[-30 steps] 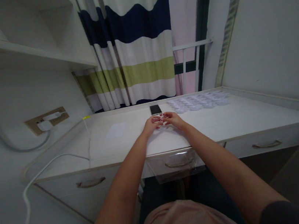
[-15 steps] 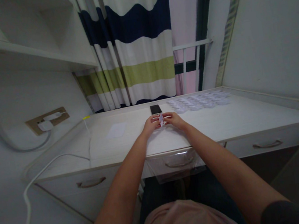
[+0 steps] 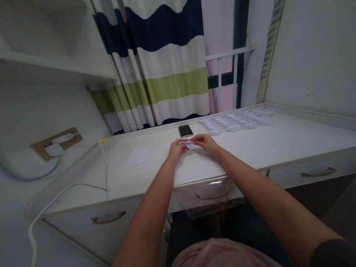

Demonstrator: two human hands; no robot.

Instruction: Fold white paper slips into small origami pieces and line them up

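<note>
A small piece of folded white paper [image 3: 189, 145] is held between my two hands over the middle of the desk. My left hand [image 3: 177, 148] grips its left side with the fingers closed. On the other side my right hand [image 3: 206, 143] pinches the paper near its upper right edge. The lower part of the paper narrows to a point; its finer folds are too small to make out. Just beyond my fingers lies a dark phone [image 3: 185, 130], flat on the desk.
Rows of folded white paper pieces [image 3: 237, 120] lie at the back right of the white desk [image 3: 285, 140]. To the left is a stack or sheet of white paper [image 3: 138, 155]. A white cable [image 3: 73, 186] crosses the left side. Clear plastic [image 3: 204, 200] hangs over the front edge.
The folded paper has turned from standing upright to a flatter, downward-pointing position. My fingers have shifted around it, and more of the phone shows.
</note>
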